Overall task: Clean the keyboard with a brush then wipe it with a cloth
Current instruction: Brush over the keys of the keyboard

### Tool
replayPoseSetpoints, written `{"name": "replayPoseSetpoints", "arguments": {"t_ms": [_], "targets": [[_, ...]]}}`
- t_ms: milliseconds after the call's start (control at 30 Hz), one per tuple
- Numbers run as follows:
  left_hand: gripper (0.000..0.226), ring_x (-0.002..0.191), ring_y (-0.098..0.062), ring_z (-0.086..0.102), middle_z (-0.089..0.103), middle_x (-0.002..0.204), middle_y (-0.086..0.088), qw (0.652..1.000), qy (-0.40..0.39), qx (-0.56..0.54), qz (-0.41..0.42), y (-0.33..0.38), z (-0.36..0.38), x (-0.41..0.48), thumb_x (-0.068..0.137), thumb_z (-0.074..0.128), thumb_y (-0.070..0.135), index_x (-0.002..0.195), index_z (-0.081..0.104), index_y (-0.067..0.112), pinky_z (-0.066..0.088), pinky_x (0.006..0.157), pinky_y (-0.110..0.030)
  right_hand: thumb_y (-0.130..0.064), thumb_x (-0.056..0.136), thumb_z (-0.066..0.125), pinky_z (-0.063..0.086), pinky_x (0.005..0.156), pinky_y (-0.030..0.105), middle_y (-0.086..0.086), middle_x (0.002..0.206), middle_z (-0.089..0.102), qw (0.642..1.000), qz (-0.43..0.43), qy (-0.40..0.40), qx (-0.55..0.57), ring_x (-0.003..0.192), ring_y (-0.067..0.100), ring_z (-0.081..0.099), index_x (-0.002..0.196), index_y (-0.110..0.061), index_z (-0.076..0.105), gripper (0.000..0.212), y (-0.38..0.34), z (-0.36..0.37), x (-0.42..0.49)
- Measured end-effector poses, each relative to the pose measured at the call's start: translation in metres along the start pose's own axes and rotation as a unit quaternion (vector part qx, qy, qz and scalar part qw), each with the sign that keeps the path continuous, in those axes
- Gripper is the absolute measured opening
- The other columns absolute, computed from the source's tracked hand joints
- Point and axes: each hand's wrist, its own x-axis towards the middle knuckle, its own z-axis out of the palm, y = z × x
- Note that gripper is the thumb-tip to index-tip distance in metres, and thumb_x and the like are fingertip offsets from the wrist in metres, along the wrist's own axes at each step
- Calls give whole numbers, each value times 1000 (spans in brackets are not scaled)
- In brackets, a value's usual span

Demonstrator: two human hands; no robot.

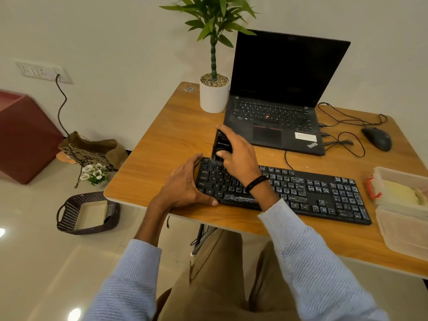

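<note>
I see right hand fingers curled round a black brush, held upright, thumb low on the body. Its lower end meets the top-left keys of the keyboard; the bristles are probably touching, but they are too dark to confirm. Left hand grips the keyboard's left end, thumb on the front edge. Keyboard lies flat on the wooden table, in front of the open laptop. Right-side keys look smeared whitish.

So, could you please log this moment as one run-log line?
step: brushing | right hand: grips brush at far-left keys of keyboard | left hand: holds keyboard's left end | middle and right keys: whitish dust
</note>
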Motion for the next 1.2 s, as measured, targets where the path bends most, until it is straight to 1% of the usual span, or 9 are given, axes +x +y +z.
{"name": "replayPoseSetpoints", "arguments": {"t_ms": [233, 300, 367, 467, 633, 800, 900, 1067, 1200], "targets": [[150, 142, -16, 36, 35, 160, 5, 1000, -3, 1, 0, -2, 0, 1, 40, 90, 75, 159, 11, 32, 28, 121, -45, -7, 84, 71, 49, 93, 38, 13, 124, 57, 986, 86, 56, -129, 113, 29, 56, 147, -29, 38, 74, 17, -57, -14], [150, 143, -16, 35, 34, 160, 5, 1000, -2, 3, 0, -3, 0, 1, 39, 90, 75, 159, 11, 32, 27, 121, -45, -14, 84, 74, 48, 94, 33, 9, 129, 58, 991, 101, 59, -69, 118, 25, 55, 147, -27, 37, 75, 18, -62, -17], [149, 143, -16, 35, 34, 160, 4, 1000, -7, 7, 0, -2, 1, 1, 41, 90, 74, 159, 10, 33, 27, 121, -44, -25, 82, 77, 46, 83, 16, 2, 129, 60, 993, 109, 33, -6, 113, 14, 56, 142, -25, 41, 71, 18, -61, -20], [146, 143, -16, 35, 35, 160, 5, 1000, -15, 14, -6, 0, 0, 1, 44, 93, 69, 159, 9, 34, 27, 121, -45, -35, 79, 79, 43, 69, 10, -7, 116, 63, 996, 80, 9, 32, 99, 4, 57, 126, -26, 51, 56, 11, -54, -32], [142, 143, -19, 34, 35, 159, 2, 999, -38, 11, -14, 3, 0, 3, 51, 95, 59, 159, 8, 32, 27, 121, -47, -29, 82, 77, 52, 74, 15, -5, 115, 64, 999, 9, -5, 42, 97, 10, 63, 124, -24, 51, 49, 5, -36, -58], [145, 142, -19, 36, 36, 158, 3, 999, -45, -4, -29, 3, -1, 3, 45, 95, 62, 158, 9, 35, 31, 120, -49, -33, 79, 79, 53, 78, 15, -17, 105, 62, 991, -14, -106, 75, 91, -5, 58, 116, -25, 58, 43, 8, -48, -67], [148, 142, -18, 37, 36, 158, 4, 999, -41, -7, -33, 3, -1, 3, 40, 94, 67, 158, 10, 36, 32, 120, -49, -30, 81, 78, 45, 69, 3, -21, 102, 56, 996, 9, -44, 82, 85, -11, 53, 124, -26, 56, 48, 10, -53, -65], [147, 140, -18, 38, 38, 156, 4, 999, -37, -6, -29, 3, -1, 2, 41, 94, 66, 158, 11, 34, 32, 119, -48, -36, 78, 79, 51, 75, 13, -21, 98, 63, 991, -36, -112, 65, 91, -6, 58, 111, -31, 60, 39, 12, -51, -71], [146, 140, -17, 38, 38, 156, 5, 999, -37, -9, -31, 4, -1, 1, 41, 94, 65, 158, 12, 35, 32, 119, -48, -35, 79, 79, 46, 74, 7, -20, 101, 63, 995, -24, -54, 75, 94, -1, 59, 115, -28, 60, 41, 19, -53, -72]]}}
